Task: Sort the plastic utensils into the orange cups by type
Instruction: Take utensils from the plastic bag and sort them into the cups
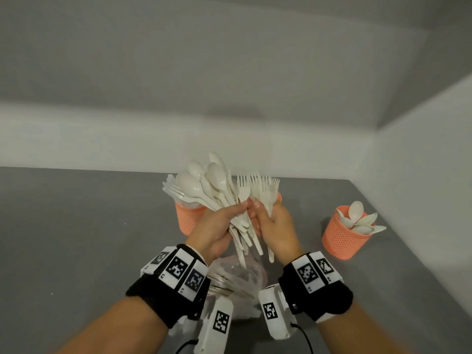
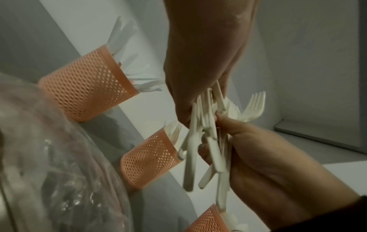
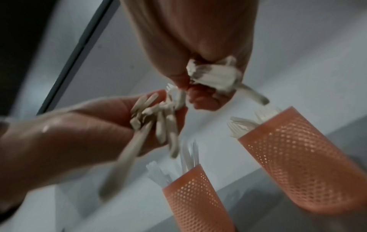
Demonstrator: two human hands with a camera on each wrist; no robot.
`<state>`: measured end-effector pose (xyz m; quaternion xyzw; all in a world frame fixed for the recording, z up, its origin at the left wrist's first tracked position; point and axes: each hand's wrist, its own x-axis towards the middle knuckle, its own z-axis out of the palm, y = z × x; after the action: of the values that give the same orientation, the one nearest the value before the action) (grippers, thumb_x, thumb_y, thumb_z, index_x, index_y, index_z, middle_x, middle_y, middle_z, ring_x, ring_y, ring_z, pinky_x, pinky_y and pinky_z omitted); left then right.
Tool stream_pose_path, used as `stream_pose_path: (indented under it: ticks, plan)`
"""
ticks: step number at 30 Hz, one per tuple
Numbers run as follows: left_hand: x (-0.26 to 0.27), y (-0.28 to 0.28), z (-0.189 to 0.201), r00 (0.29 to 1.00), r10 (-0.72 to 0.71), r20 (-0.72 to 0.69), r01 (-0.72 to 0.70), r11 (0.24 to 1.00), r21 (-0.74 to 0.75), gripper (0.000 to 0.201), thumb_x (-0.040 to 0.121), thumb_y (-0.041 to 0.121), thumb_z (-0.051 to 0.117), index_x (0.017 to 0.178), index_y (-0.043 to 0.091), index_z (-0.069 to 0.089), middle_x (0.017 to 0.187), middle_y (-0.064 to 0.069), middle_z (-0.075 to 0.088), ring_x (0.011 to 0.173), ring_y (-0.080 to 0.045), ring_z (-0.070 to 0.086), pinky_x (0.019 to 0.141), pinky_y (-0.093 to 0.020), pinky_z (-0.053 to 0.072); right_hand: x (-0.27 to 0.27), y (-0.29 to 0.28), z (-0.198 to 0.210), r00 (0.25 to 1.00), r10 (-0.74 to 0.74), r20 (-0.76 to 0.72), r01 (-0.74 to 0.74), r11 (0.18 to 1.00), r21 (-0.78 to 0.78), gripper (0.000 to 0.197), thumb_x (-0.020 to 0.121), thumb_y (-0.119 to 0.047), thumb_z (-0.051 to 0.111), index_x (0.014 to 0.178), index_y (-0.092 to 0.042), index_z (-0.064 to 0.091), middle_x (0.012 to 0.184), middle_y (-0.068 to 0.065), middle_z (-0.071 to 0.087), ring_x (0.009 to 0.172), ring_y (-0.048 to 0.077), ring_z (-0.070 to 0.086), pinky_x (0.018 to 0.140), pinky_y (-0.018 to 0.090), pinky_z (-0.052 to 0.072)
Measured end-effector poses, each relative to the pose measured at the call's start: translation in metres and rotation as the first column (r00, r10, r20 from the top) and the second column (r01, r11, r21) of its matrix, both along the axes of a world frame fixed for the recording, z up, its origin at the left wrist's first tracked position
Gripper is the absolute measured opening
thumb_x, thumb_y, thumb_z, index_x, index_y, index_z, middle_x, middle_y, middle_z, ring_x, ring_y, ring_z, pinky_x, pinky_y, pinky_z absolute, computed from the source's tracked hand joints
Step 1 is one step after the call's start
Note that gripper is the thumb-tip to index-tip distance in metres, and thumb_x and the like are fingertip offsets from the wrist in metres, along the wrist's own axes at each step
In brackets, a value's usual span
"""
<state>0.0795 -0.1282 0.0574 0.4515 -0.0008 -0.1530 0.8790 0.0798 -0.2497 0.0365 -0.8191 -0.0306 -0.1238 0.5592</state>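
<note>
Over the grey table, my left hand [image 1: 236,210] grips a fanned bundle of white plastic spoons and forks [image 1: 204,186]. Close beside it, my right hand [image 1: 259,213] grips a bunch of forks [image 1: 260,187] and pinches at the bundle. Three orange mesh cups stand behind. The left cup [image 1: 189,219] holds pale utensils. The middle cup [image 1: 280,197] is mostly hidden by my right hand; in the left wrist view this middle cup [image 2: 151,158] holds forks. The right cup [image 1: 342,233] holds spoons. The handles [image 2: 208,149] cross between both hands.
A crumpled clear plastic bag [image 1: 237,279] with more utensils lies on the table just under my wrists. White walls [image 1: 421,175] close in the table at the back and on the right. Bare grey tabletop [image 1: 76,226] spreads to the left.
</note>
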Motion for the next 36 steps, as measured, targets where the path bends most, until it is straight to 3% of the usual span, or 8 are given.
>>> stream_pose_path:
  ticks: [3, 6, 12, 17, 24, 28, 32, 36]
  plan:
    - [0.001, -0.006, 0.001, 0.996, 0.008, 0.093, -0.014, 0.998, 0.064, 0.012, 0.090, -0.002, 0.051, 0.094, -0.004, 0.062, 0.058, -0.006, 0.063, 0.053, -0.013, 0.063, 0.050, -0.024, 0.053, -0.004, -0.009, 0.011, 0.999, 0.034, -0.010, -0.030, 0.964, 0.264, 0.036, 0.098, -0.023, 0.046, 0.092, 0.009, 0.060, 0.060, 0.006, 0.055, 0.041, 0.001, 0.050, 0.042, 0.013, 0.038]
    - [0.001, -0.012, -0.004, 0.992, 0.012, 0.128, -0.023, 0.996, 0.085, 0.020, 0.090, -0.002, 0.050, 0.108, -0.005, 0.060, 0.063, -0.001, 0.068, 0.060, -0.012, 0.065, 0.056, -0.022, 0.053, -0.008, -0.012, 0.021, 0.997, 0.073, -0.014, -0.058, 0.883, 0.466, 0.025, 0.094, -0.019, 0.052, 0.095, 0.005, 0.060, 0.059, 0.008, 0.056, 0.037, 0.003, 0.048, 0.035, 0.013, 0.034]
    - [-0.006, -0.022, -0.007, 0.984, 0.000, 0.177, -0.038, 0.976, 0.213, 0.017, 0.088, -0.002, 0.055, 0.103, -0.003, 0.064, 0.085, -0.018, 0.067, 0.077, -0.025, 0.065, 0.080, -0.036, 0.053, -0.001, -0.016, 0.021, 0.989, 0.113, -0.099, -0.053, 0.881, 0.471, 0.015, 0.082, -0.013, 0.069, 0.085, -0.001, 0.060, 0.043, -0.006, 0.052, 0.032, 0.005, 0.042, 0.038, 0.022, 0.035]
    - [-0.010, -0.020, -0.005, 0.977, -0.054, 0.206, -0.004, 0.962, 0.275, 0.016, 0.088, -0.004, 0.054, 0.087, 0.005, 0.066, 0.076, -0.013, 0.068, 0.069, -0.018, 0.066, 0.070, -0.027, 0.056, 0.002, -0.021, 0.018, 0.978, 0.144, -0.148, -0.068, 0.901, 0.428, 0.020, 0.082, -0.011, 0.069, 0.067, -0.007, 0.056, 0.037, -0.009, 0.050, 0.034, 0.004, 0.045, 0.045, 0.023, 0.043]
    - [-0.008, -0.013, -0.002, 0.984, -0.117, 0.134, 0.072, 0.949, 0.306, 0.021, 0.089, -0.007, 0.050, 0.096, 0.005, 0.066, 0.076, -0.009, 0.071, 0.072, -0.016, 0.070, 0.077, -0.029, 0.056, 0.010, -0.017, 0.008, 0.968, 0.130, -0.214, -0.027, 0.904, 0.427, 0.028, 0.082, -0.008, 0.063, 0.106, 0.003, 0.055, 0.060, -0.001, 0.060, 0.049, 0.008, 0.055, 0.039, 0.017, 0.039]
    - [-0.006, -0.012, 0.003, 0.989, -0.095, 0.111, 0.061, 0.958, 0.279, 0.025, 0.089, -0.009, 0.048, 0.106, 0.003, 0.063, 0.079, -0.003, 0.073, 0.070, -0.012, 0.071, 0.061, -0.021, 0.055, 0.014, -0.010, 0.003, 0.983, 0.044, -0.177, 0.010, 0.957, 0.290, 0.025, 0.079, -0.026, 0.062, 0.096, -0.007, 0.066, 0.101, 0.017, 0.062, 0.077, 0.016, 0.069, 0.069, 0.035, 0.058]
    - [-0.005, -0.009, 0.010, 0.984, -0.155, 0.089, 0.119, 0.939, 0.321, 0.019, 0.092, -0.002, 0.046, 0.098, -0.004, 0.063, 0.082, -0.019, 0.068, 0.068, -0.018, 0.069, 0.062, -0.023, 0.057, 0.014, -0.015, 0.010, 0.972, 0.132, -0.193, -0.034, 0.897, 0.441, 0.030, 0.086, -0.010, 0.061, 0.109, 0.007, 0.053, 0.055, -0.003, 0.057, 0.039, 0.005, 0.049, 0.043, 0.023, 0.041]
    - [-0.003, -0.012, 0.011, 0.989, -0.141, 0.036, 0.127, 0.959, 0.251, 0.028, 0.094, 0.003, 0.045, 0.118, -0.001, 0.059, 0.113, -0.021, 0.066, 0.095, -0.026, 0.068, 0.079, -0.030, 0.058, 0.012, -0.012, 0.013, 0.996, 0.038, -0.083, -0.004, 0.924, 0.381, 0.024, 0.085, -0.007, 0.059, 0.105, 0.006, 0.059, 0.078, 0.013, 0.070, 0.069, 0.019, 0.069, 0.054, 0.023, 0.053]
